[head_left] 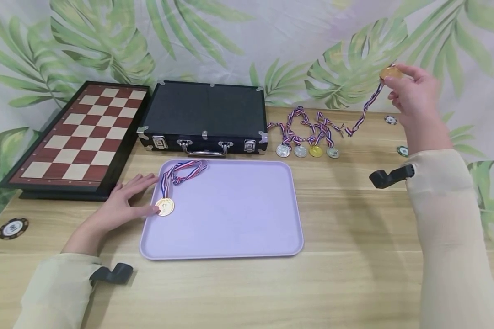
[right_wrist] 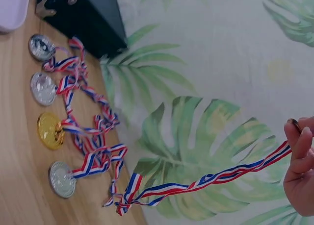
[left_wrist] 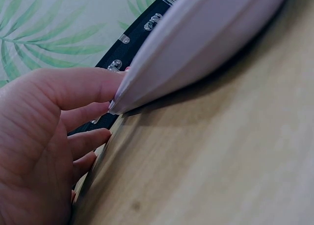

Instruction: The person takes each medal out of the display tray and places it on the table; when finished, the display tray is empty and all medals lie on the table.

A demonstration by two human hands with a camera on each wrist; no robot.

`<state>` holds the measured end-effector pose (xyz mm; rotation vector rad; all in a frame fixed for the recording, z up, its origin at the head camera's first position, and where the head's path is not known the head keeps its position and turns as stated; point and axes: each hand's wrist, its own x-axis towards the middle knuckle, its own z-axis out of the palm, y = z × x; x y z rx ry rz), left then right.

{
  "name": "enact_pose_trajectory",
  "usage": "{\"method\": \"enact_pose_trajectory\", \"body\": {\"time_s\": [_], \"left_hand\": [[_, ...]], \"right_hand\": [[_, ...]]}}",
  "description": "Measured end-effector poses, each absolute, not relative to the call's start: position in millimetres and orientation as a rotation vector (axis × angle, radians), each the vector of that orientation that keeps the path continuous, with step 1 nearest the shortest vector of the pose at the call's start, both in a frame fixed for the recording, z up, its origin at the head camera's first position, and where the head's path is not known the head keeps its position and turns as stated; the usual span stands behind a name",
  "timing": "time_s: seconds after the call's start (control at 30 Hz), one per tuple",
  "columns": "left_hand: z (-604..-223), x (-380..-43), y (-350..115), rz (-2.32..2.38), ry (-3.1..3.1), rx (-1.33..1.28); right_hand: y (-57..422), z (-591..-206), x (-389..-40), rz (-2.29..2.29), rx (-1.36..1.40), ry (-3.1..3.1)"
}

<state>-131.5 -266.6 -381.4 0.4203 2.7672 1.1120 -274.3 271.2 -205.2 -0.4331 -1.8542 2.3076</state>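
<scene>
High at the right, my right hand (head_left: 420,93) pinches a gold-coloured medal (head_left: 390,72) between thumb and fingers. Its red, white and blue ribbon (right_wrist: 196,183) slants down from the hand, the lower end by the table. On the left, my left hand (head_left: 117,208) rests at the edge of a lilac tray (head_left: 234,210), fingers spread and fairly straight. The thumb tip touches a gold medal (head_left: 166,207) lying on the tray, its ribbon looped above it. In the left wrist view, thumb and fingers meet the tray's rim (left_wrist: 171,58).
Several silver medals and a gold medal (head_left: 315,151) with tangled ribbons lie beside a black case (head_left: 206,109) at the back. A chessboard (head_left: 86,132) stands on the left. Poker chips lie at the left (head_left: 13,228) and right (head_left: 402,151). A leaf-patterned cloth (head_left: 284,50) hangs behind.
</scene>
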Motion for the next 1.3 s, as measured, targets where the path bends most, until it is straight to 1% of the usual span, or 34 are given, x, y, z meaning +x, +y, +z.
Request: {"method": "enact_pose_trajectory", "body": {"time_s": [0.27, 0.43, 0.57, 0.7, 1.1, 1.3], "left_hand": [[-385, -131, -265, 1.135, 2.755, 0.442], [-388, -131, -263, 1.138, 2.749, 0.444], [-387, -131, -263, 1.142, 2.758, 0.452], [-386, -130, -265, 1.160, 2.774, 0.465], [-384, -132, -266, 1.143, 2.778, 0.444], [-381, -131, -264, 1.142, 2.774, 0.436]], "right_hand": [[270, -238, -305, 2.357, -0.436, -1.966], [280, -258, -315, 2.325, -0.534, -1.958], [294, -280, -310, 2.288, -0.622, -2.000], [302, -301, -300, 2.277, -0.635, -2.113], [303, -338, -274, 2.207, -0.515, -2.451], [308, -353, -267, 2.184, -0.457, -2.601]]}}
